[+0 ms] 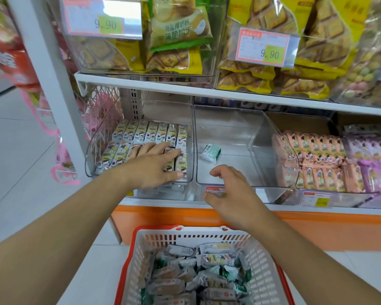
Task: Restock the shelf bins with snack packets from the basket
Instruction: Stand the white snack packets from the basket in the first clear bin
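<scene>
Shop shelf (185,84), left hand (156,166) on packets (141,133), basket (271,282) below

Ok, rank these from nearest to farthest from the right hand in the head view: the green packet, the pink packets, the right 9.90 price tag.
From the right hand:
1. green packet, just above it, alone in the middle bin.
2. pink packets, in the bin to the right.
3. right 9.90 price tag, on the upper shelf's bin.

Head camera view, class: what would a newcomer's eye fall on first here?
Two bare arms reach to the lower shelf: the left hand rests flat on the packed packets in the left bin. The middle bin holds one green packet, and a full basket sits below.
</scene>
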`<move>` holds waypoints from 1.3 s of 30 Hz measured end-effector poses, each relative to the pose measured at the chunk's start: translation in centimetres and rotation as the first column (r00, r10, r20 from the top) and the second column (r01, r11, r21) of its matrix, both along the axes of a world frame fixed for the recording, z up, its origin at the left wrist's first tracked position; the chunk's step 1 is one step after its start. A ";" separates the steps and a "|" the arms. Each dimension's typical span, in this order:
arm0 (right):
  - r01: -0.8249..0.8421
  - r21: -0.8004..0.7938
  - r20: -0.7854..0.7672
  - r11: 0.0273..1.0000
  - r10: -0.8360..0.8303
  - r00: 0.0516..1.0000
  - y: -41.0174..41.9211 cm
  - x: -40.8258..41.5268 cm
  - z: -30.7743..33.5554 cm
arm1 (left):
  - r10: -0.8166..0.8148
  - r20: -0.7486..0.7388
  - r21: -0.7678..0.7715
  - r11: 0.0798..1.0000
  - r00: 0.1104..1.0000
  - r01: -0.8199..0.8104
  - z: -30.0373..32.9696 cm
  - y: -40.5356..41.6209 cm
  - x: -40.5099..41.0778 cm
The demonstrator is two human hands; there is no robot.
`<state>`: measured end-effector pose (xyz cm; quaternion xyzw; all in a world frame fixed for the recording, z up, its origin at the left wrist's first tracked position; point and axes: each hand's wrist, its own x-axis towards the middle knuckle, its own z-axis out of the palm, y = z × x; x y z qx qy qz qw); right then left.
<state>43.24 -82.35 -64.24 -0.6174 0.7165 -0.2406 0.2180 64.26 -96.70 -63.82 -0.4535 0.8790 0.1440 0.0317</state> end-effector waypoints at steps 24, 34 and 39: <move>-0.124 0.605 -0.173 0.786 0.283 0.943 10.0 0.0 -24.4 | -0.133 0.479 0.397 0.914 0.868 -0.080 -13.3 17.1 6.9; -0.103 0.438 -0.081 0.893 0.154 0.985 8.0 0.9 -17.0 | -0.081 0.341 0.431 0.899 0.937 -0.079 -10.4 16.2 4.2; -0.247 0.287 0.046 0.926 0.244 0.969 6.9 3.5 -8.4 | 0.390 -0.147 0.714 0.678 0.909 -0.175 -4.9 15.0 2.9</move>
